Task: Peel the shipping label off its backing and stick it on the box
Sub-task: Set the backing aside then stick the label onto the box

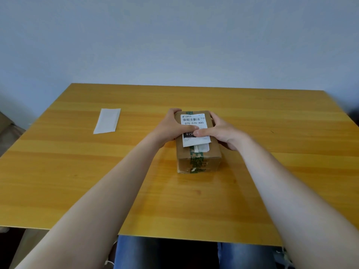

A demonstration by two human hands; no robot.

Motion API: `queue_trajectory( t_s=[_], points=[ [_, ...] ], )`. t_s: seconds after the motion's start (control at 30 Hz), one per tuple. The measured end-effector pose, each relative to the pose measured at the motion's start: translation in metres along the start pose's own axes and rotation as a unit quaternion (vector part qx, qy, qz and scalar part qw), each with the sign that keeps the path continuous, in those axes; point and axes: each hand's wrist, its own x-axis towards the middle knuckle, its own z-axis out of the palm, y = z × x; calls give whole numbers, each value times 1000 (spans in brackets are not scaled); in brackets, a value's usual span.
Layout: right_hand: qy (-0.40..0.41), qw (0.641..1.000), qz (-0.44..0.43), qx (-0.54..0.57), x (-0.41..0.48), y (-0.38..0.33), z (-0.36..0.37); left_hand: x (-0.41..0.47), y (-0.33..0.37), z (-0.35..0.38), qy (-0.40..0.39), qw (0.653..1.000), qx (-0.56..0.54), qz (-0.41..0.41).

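A brown cardboard box point(198, 158) with green printed tape stands in the middle of the table. A white shipping label point(194, 121) with a barcode and "070-070-A80" lies flat on its top. My left hand point(171, 127) grips the box's left side, its fingers curled over the far left corner and its thumb pressing across the label. My right hand point(219, 133) grips the right side, thumb pressing on the label beside the left thumb. The bare white backing sheet point(107, 120) lies apart on the table at the left.
The yellow wooden table point(77, 171) stands against a pale wall. My legs in blue jeans point(136, 253) show under the table's near edge. Something brown sits off the table's left side point(7, 129).
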Motion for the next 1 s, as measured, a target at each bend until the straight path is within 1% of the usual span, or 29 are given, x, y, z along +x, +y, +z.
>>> queue_trajectory(
  t_s=[0.23,0.47,0.7,1.0],
  points=[
    [40,999,-6,-9,5,2,-1,2,2,1,18,999,6,-26],
    [78,997,-1,-7,8,-4,1,5,8,5,55,997,5,-50],
    [83,996,1,-30,14,-4,-3,8,10,4,61,996,17,-60],
    [88,995,-4,-38,37,-11,-12,31,15,2,69,996,3,-63]
  ],
)
